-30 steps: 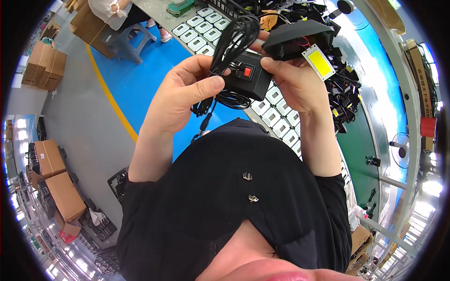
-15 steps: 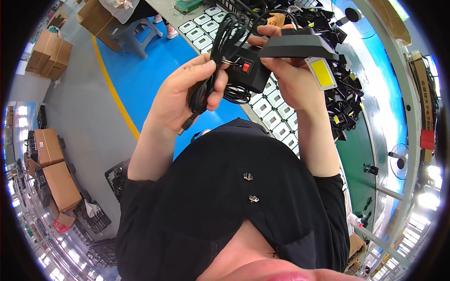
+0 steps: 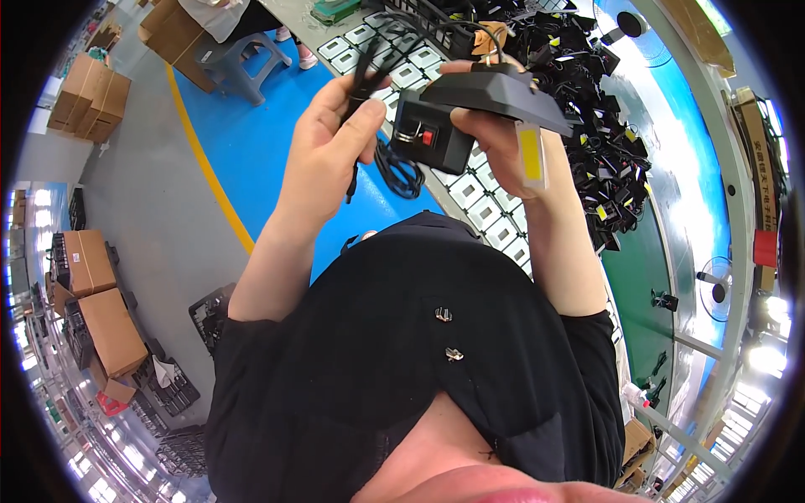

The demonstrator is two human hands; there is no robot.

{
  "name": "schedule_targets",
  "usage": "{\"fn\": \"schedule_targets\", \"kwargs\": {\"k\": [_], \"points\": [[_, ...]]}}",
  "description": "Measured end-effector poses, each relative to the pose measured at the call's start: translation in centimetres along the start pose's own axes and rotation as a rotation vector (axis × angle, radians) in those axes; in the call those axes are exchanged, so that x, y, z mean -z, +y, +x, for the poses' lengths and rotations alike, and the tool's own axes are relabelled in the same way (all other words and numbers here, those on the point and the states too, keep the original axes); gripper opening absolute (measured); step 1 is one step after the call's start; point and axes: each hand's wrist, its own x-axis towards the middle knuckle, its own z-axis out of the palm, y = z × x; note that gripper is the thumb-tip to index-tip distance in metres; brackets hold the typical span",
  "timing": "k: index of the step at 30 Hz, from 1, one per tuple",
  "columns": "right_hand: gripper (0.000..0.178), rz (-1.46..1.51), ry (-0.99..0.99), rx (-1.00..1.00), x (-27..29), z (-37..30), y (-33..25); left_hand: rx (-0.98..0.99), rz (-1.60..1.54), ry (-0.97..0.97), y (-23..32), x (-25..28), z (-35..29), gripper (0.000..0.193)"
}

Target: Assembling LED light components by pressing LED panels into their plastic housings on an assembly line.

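My left hand (image 3: 331, 147) is closed around a bundled black cable (image 3: 369, 80), whose upper part blurs. One cable end dangles below my fingers, and a looped black cord (image 3: 397, 169) hangs between my hands. My right hand (image 3: 503, 151) grips a dark lamp housing (image 3: 503, 92) with its thumb underneath and fingers over the top. Below the housing sticks out a flat panel with a yellow strip (image 3: 531, 155), partly over my palm. Beside that thumb is a black box (image 3: 436, 138) with a red switch, just right of my left hand.
Under my hands runs a workbench with rows of white, square-patterned trays (image 3: 482, 210). Many black lamps with cords (image 3: 612, 159) are heaped to the right. A grey stool (image 3: 243, 63) stands on the blue floor near another person's foot. Cardboard boxes (image 3: 105, 331) lie at left.
The housing and box have shifted left, and the yellow panel has turned to look narrower. My left hand has rotated, and the cable bundle in it has swung up and left.
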Motion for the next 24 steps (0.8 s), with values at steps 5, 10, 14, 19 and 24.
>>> {"fn": "schedule_targets", "kwargs": {"k": [5,10,14,19,24], "points": [[0.037,0.595,-0.072,-0.266,-0.7,-1.4,2.0,-0.003,-0.37,0.021,-0.8,2.1,0.3,0.017],[0.036,0.452,-0.024,-0.334,-1.0,-0.7,1.2,-0.041,-1.031,-0.348,2.3,6.4,-0.2,0.037],[0.033,0.346,0.04,-0.06,-1.4,-0.3,0.6,-0.016,-1.059,-0.147,2.2,7.9,-2.4,0.02],[0.019,-0.63,-0.033,0.836,-3.4,0.0,-1.8,0.371,-0.804,0.086,-1.8,5.3,-3.0,0.029],[0.014,-0.72,-0.441,0.939,-7.3,-1.7,-2.0,0.352,-0.781,0.012,-2.1,3.7,-3.3,0.03]]}}
